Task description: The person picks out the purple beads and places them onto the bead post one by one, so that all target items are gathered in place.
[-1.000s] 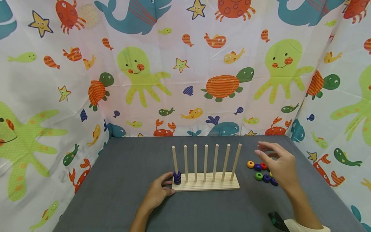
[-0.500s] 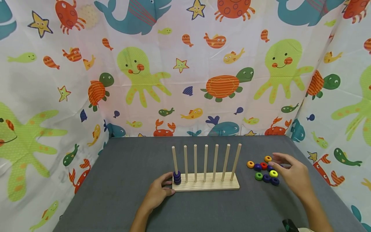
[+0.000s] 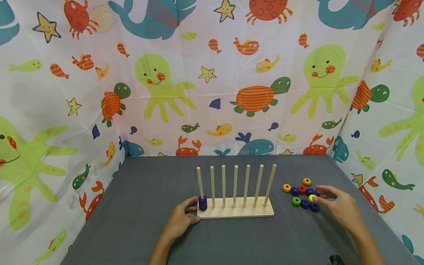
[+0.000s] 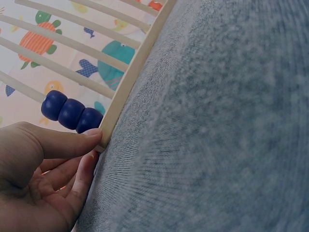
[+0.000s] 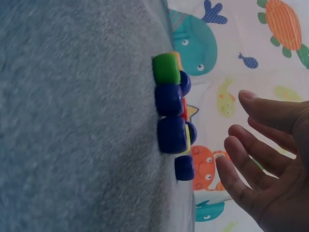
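A pale wooden peg stand [image 3: 236, 211] with a row of upright pegs stands on the table. Three dark blue beads [image 3: 202, 203] are stacked on its leftmost peg; the left wrist view also shows these blue beads [image 4: 72, 113]. My left hand [image 3: 179, 221] grips the stand's left end, thumb at the near corner. To the right lie loose beads: a green bead [image 3: 296, 201], a red bead [image 3: 301, 189], a yellow bead [image 3: 312, 198], orange ones and several blue ones. Over their right side hovers my right hand [image 3: 339, 206], fingers apart with nothing between them; it partly hides a blue bead.
The dark grey table [image 3: 149, 191] runs back to a patterned curtain [image 3: 212, 92] with sea animals, which also hangs along both sides. A small black object [image 3: 336, 260] shows at the bottom edge beside the right forearm.
My right hand has come down and moved right and nearer, from above the beads to their right side, uncovering an orange and a yellow bead. My left hand and the stand stay put.
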`<state>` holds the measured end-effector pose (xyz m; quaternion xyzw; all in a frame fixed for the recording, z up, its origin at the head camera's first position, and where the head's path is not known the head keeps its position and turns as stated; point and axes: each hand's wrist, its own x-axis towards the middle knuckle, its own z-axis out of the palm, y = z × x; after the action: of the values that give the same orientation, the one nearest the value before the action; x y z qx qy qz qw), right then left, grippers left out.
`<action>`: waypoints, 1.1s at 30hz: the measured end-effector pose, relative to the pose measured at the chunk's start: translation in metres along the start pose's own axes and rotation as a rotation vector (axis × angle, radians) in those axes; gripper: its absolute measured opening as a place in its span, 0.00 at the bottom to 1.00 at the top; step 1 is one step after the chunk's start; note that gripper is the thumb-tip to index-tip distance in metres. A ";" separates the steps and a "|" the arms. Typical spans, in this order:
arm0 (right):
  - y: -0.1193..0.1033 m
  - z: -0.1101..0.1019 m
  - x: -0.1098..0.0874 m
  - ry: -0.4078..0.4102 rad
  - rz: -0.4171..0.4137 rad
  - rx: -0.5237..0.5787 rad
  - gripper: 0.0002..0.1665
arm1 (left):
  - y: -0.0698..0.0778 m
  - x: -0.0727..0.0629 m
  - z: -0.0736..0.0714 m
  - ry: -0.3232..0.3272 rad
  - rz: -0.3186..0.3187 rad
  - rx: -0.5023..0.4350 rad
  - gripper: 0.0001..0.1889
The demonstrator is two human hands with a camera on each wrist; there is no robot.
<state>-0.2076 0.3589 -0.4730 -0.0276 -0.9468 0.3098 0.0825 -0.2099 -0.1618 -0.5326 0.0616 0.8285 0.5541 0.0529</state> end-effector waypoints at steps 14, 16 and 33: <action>0.015 0.000 0.004 -0.214 0.057 0.011 0.32 | 0.002 -0.001 -0.001 -0.003 -0.004 -0.002 0.36; 0.017 0.001 0.005 -0.228 0.059 0.017 0.31 | 0.002 -0.001 -0.001 -0.004 -0.004 -0.001 0.36; 0.024 0.006 0.010 -0.268 0.060 -0.007 0.26 | 0.002 -0.001 -0.001 -0.005 0.014 -0.006 0.36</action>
<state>-0.2185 0.3761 -0.4905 -0.0148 -0.9491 0.3098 -0.0541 -0.2090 -0.1623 -0.5307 0.0684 0.8262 0.5568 0.0513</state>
